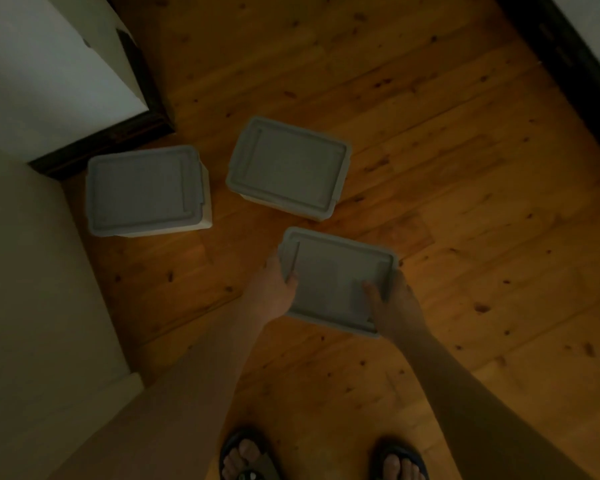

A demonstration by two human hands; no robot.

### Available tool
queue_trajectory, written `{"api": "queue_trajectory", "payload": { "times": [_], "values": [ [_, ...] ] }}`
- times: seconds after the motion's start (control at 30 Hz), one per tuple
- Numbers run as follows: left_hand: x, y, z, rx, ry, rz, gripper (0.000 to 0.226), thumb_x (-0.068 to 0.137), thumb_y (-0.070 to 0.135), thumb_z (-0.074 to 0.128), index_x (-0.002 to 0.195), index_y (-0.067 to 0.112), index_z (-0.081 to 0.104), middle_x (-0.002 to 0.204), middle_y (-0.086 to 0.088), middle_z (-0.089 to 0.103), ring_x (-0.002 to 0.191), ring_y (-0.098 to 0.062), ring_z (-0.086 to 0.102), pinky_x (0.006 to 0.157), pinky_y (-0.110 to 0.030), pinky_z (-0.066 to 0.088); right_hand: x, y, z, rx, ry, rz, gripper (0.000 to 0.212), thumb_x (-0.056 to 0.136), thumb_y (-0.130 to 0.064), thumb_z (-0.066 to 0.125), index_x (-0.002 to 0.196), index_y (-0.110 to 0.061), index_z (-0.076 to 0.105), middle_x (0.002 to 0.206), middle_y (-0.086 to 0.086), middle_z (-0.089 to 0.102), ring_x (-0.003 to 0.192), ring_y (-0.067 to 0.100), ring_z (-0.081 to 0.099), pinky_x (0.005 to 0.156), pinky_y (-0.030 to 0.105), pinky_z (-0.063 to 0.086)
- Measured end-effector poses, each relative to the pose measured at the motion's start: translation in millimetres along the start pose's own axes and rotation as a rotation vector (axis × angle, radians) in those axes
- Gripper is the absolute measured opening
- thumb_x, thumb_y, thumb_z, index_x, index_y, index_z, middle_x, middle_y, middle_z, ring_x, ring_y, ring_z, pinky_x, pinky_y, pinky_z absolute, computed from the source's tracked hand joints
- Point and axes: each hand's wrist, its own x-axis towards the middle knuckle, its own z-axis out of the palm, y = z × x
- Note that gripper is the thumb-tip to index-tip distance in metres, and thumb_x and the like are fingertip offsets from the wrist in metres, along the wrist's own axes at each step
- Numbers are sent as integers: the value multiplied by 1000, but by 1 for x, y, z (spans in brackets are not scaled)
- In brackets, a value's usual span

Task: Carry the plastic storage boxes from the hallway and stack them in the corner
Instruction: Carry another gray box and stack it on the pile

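Observation:
Three plastic storage boxes with grey lids are seen from above on a wooden floor. The nearest box [333,282] is gripped on both sides: my left hand [272,292] clasps its left edge with the thumb on the lid, and my right hand [395,306] clasps its right edge, thumb on the lid too. I cannot tell whether this box rests on the floor or is lifted. A second box [288,168] stands just beyond it. The third box [144,190] stands to the left, close to the wall.
A white wall [32,271] with a dark skirting board [101,143] forms a protruding corner at the left. Another dark skirting [568,60] runs along the top right. My feet in sandals [246,455] stand at the bottom edge. The room is dim.

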Motion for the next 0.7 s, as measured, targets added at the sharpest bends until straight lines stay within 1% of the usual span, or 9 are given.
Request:
{"api": "queue_trajectory", "payload": {
  "times": [0.07,0.17,0.23,0.3,0.37,0.43,0.47,0.6,0.7],
  "values": [
    [5,-3,4,-34,-9,8,84,74,72,33,149,34,23,150,2,40,136,-20,40,113,-47,33,2,-1,-1,24,1,8,76,92,-53,53,147,-9,26,137,19,46,118,39,52,94,45,47],
    [10,-10,7,-96,-5,-4,83,71,72,35,146,37,30,144,5,47,131,-18,45,111,-46,37,2,-5,-6,26,8,15,79,89,-61,52,146,-13,28,135,14,47,114,36,55,91,50,52],
    [10,-17,8,-77,30,-7,83,72,73,34,147,37,30,145,6,46,132,-18,44,111,-46,36,-1,-8,-7,4,18,1,76,91,-57,53,147,-13,29,136,13,45,116,35,54,94,47,50],
    [0,-14,0,-85,61,-27,83,72,71,33,146,33,33,143,2,46,130,-21,45,111,-46,36,-7,-11,-10,-21,22,-9,73,93,-53,52,148,-11,29,138,14,42,119,35,52,96,44,48],
    [-14,-5,-9,-110,79,-37,71,81,59,42,145,27,38,139,-2,47,126,-23,46,112,-45,35,-15,-16,-15,-24,32,-26,70,94,-50,53,148,-11,31,138,14,42,120,34,50,99,45,47],
    [-27,1,-15,-114,110,-41,56,94,37,51,146,22,37,140,-5,44,129,-25,43,114,-42,31,-24,-19,-21,-6,42,-52,68,94,-48,54,147,-11,33,136,14,42,119,35,51,98,48,47],
    [-35,2,-20,-122,124,-47,54,95,32,52,147,22,37,142,-5,43,131,-26,42,114,-43,32,-32,-21,-24,-4,45,-67,66,95,-46,54,147,-11,34,136,14,42,119,36,51,99,49,47],
    [-72,11,-42,-189,172,-61,55,94,30,54,145,24,35,142,-4,47,130,-25,46,109,-48,40,-71,-38,-47,-13,57,-117,62,97,-43,51,148,-11,35,138,11,40,121,34,48,101,42,42],
    [-106,32,-70,-232,226,-59,49,94,20,56,141,19,41,135,-3,53,124,-23,52,105,-44,44,-105,-60,-74,-34,67,-163,62,96,-44,51,147,-13,35,140,10,40,122,33,49,102,41,42]
  ]
}}
